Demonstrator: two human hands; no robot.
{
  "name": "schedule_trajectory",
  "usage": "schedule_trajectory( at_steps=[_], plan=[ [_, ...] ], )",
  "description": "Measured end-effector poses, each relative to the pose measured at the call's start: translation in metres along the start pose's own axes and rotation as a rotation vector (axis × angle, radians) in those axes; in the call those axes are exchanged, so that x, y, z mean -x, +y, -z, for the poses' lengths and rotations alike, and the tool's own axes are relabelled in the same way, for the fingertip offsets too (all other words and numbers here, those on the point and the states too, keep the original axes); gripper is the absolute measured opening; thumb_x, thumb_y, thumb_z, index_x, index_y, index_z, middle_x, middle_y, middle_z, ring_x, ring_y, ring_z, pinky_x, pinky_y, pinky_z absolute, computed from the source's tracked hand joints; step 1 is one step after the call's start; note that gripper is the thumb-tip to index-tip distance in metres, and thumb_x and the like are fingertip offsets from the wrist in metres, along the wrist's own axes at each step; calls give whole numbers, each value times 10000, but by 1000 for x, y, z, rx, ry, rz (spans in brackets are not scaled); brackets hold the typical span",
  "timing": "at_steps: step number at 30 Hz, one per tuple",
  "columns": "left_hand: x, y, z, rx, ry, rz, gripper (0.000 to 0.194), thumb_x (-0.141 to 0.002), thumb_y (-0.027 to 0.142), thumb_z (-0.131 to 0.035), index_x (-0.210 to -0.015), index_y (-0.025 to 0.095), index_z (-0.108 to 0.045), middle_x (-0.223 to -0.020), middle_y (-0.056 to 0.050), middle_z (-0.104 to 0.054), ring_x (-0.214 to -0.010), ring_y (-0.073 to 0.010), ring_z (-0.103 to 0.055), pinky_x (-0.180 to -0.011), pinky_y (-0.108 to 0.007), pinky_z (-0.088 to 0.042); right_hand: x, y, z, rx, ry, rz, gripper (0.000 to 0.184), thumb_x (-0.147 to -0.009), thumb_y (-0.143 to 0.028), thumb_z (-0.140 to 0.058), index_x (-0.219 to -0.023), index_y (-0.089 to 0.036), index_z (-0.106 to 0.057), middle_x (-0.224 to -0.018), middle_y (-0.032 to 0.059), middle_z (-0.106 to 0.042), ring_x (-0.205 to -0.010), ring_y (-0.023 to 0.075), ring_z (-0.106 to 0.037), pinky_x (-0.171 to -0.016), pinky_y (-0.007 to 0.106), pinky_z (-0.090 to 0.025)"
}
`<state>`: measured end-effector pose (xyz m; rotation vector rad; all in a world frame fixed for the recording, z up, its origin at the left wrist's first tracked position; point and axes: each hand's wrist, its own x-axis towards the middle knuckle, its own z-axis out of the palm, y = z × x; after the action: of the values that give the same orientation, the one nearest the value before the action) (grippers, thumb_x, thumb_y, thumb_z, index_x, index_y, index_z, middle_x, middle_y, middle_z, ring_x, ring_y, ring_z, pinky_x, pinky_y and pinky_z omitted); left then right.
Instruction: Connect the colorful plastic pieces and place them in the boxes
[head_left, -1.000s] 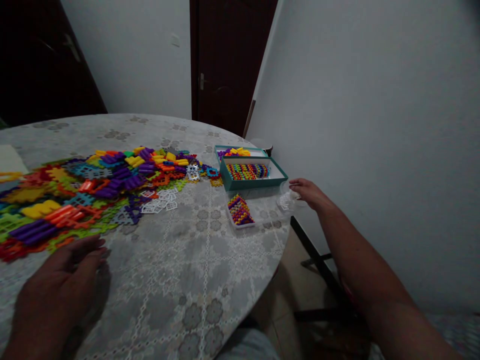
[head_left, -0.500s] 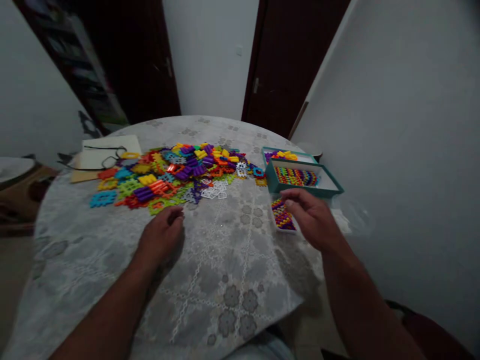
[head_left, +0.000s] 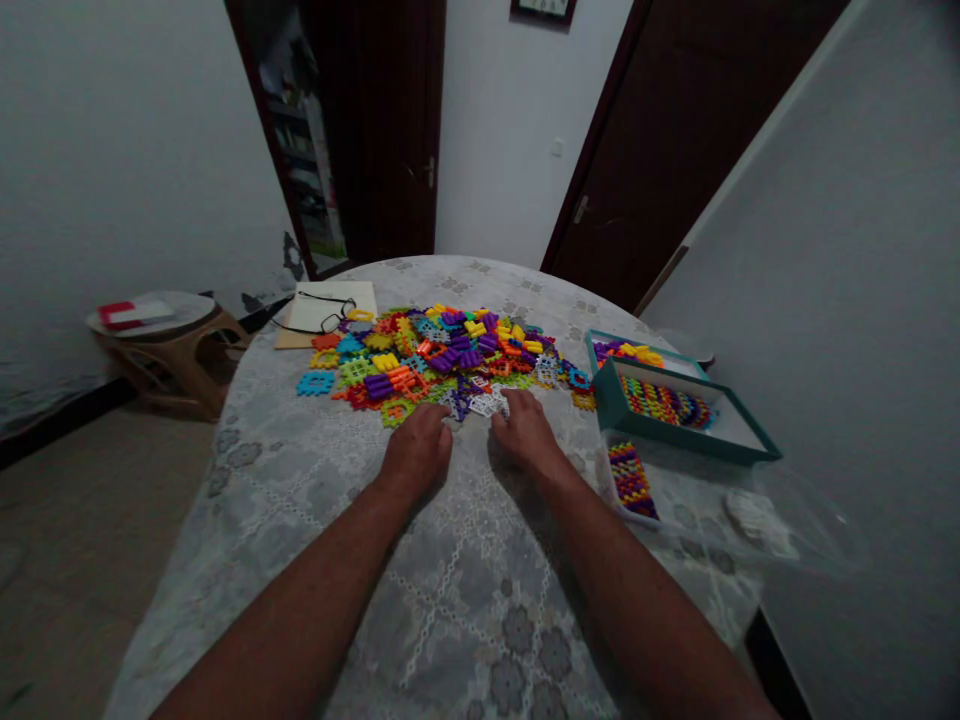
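Observation:
My left hand (head_left: 420, 445) rests on the cloth at the front edge of a pile of colourful plastic interlocking building pieces (head_left: 450, 350). Its fingers bend forward, the thumb stands apart from them, and no piece shows in it. Beside it, my right hand (head_left: 529, 430) reaches to a small group of flat white lattice pieces (head_left: 486, 402). Its fingertips are at their right edge, with a gap between thumb and forefinger. Whether they touch a piece I cannot tell. A purple piece (head_left: 463, 392) lies between the two hands.
On the right stand a green box (head_left: 679, 428) with rows of coloured pieces, an open tray (head_left: 592, 345) behind it, and a clear container (head_left: 637, 516) in front. Glasses (head_left: 330, 322) lie on papers at the left. A stool (head_left: 180, 350) stands beyond the round table (head_left: 457, 600).
My right hand has left the clear container on the right and come to the white pieces. My left hand stays by the pile's front edge. The view has turned left.

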<state>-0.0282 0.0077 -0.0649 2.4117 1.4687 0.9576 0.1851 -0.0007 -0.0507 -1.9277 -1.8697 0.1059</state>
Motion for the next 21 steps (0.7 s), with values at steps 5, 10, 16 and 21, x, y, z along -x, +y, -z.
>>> schedule_trajectory(
  at_steps=[5, 10, 16, 21],
  plan=[
    [7, -9, -4, -28, 62, -107, 384, -973, 127, -570, -1341, 185, -661, -1289, -161, -699, -1231, -320, -637, -1093, -513, -563, 2, 10, -23, 109, 56, -60, 628, -1039, -447, -603, -1572, -120, -544, -1607, 249, -529, -1511, 396, -437, -1228, 559, -366],
    [5, 2, -8, -26, -68, -180, 437, -965, 118, -602, -1394, 185, -649, -1328, -147, -698, -1221, -321, -619, -1097, -507, -551, -7, 12, -29, 110, 43, -94, 701, -1036, -560, -616, -1589, -139, -523, -1666, 251, -477, -1543, 425, -403, -1249, 631, -293],
    [2, 4, -4, -46, -130, -188, 420, -945, 119, -628, -1361, 163, -672, -1375, -161, -675, -1234, -344, -593, -1114, -540, -536, -1, 11, -27, 124, -1, 10, 540, -1045, -475, -623, -1512, -203, -612, -1668, 169, -509, -1536, 394, -414, -1265, 622, -273],
    [3, 3, -2, -2, -107, -170, 352, -940, 124, -628, -1282, 182, -693, -1337, -162, -665, -1218, -338, -593, -1107, -541, -542, 13, 8, -16, 101, -3, 134, 415, -1023, -348, -636, -1391, -160, -674, -1524, 182, -607, -1425, 329, -511, -1232, 465, -372]
  ],
)
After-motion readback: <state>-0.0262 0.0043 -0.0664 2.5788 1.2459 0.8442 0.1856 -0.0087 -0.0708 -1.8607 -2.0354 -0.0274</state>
